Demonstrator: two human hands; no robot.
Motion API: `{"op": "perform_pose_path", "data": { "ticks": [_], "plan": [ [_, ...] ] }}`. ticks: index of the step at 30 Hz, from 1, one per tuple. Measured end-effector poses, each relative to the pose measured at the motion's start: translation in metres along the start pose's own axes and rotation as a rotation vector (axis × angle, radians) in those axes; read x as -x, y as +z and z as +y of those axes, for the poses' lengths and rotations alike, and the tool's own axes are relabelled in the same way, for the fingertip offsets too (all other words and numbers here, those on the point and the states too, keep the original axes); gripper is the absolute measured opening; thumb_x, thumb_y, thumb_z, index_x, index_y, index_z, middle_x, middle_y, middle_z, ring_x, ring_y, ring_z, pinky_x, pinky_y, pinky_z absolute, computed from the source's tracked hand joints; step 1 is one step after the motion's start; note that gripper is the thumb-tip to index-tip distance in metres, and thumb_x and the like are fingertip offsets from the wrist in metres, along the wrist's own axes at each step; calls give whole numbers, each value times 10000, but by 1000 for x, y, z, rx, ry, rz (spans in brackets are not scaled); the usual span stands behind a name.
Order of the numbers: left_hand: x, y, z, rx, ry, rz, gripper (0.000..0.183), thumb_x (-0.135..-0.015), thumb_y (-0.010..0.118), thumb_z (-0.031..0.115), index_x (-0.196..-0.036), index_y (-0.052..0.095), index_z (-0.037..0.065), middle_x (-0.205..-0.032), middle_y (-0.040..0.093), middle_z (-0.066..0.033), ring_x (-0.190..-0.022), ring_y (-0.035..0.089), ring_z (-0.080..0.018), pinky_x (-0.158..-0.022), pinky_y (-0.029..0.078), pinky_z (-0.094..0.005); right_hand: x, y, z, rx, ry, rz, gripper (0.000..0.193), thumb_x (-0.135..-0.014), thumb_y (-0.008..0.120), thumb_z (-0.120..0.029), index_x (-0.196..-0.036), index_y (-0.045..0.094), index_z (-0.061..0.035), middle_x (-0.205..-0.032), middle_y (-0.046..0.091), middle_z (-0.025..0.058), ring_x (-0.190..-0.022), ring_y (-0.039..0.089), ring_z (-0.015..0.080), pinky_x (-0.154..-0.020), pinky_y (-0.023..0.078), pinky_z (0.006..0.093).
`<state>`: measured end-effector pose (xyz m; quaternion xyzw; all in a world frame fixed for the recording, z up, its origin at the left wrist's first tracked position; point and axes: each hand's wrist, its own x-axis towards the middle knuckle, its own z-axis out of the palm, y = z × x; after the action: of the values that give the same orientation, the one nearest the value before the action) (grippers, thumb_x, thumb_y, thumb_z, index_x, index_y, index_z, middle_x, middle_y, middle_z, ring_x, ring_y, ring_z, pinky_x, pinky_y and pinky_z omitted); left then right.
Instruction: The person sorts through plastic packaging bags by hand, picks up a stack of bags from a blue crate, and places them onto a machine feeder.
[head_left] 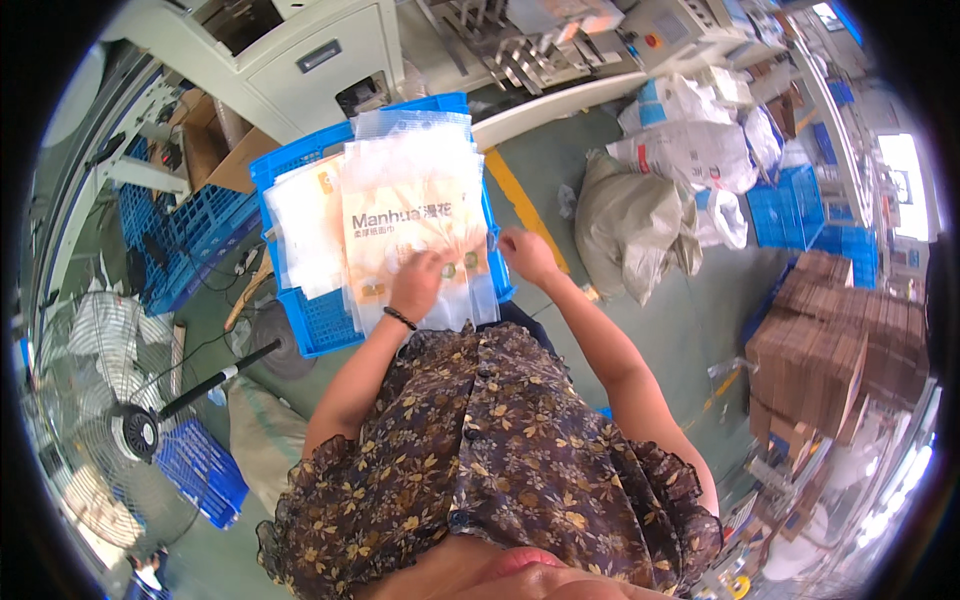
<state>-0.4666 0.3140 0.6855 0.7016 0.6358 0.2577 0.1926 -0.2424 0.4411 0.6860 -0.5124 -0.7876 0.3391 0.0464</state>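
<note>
A blue plastic crate stands in front of me, filled with clear plastic bags. On top lies a stack of clear bags with an orange and white printed panel. My left hand rests flat on the lower part of that stack. My right hand pinches the stack's right edge between its fingers. More plain clear bags lie to the left in the crate.
A standing fan is at the left, above a blue crate. Grey machine cabinets stand behind. Filled sacks lie on the green floor at the right, with blue crates and stacked cardboard.
</note>
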Motion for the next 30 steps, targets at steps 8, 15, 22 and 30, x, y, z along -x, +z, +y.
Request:
{"op": "perform_pose_path", "data": {
  "ticks": [8, 15, 22, 30],
  "plan": [
    [-25, -57, -74, -69, -741, 359, 578, -757, 647, 30, -1303, 457, 62, -1149, 551, -190, -1088, 495, -365, -922, 429, -447, -152, -10, -81, 83, -394, 165, 327, -787, 699, -225, -1089, 627, -123, -1062, 576, 113, -981, 558, 324, -816, 483, 404],
    [-25, -49, -51, -82, -551, 497, 375, -813, 604, 9, -1185, 567, 43, -1112, 596, -158, -872, 614, -260, -767, 517, -342, -190, -10, -93, 446, -285, 100, 459, -697, 782, -319, -1077, 590, -147, -1127, 549, 78, -1103, 498, 284, -890, 409, 476],
    [-55, 2, -6, 574, -536, 334, 269, -882, 570, 26, -1148, 595, 53, -996, 629, -66, -839, 631, -152, -705, 541, -271, -194, -13, -70, 345, -520, 238, 217, -735, 740, -239, -907, 631, -163, -927, 607, 15, -971, 559, 232, -825, 389, 419],
    [-128, 14, 23, 1242, -779, 817, 291, -934, 578, 175, -1160, 562, -8, -944, 601, -50, -788, 627, -136, -695, 555, -269, -175, -44, -71, -39, -803, 169, 97, -741, 704, -165, -811, 645, -132, -785, 646, 22, -802, 609, 231, -793, 402, 394]
  ]
}}
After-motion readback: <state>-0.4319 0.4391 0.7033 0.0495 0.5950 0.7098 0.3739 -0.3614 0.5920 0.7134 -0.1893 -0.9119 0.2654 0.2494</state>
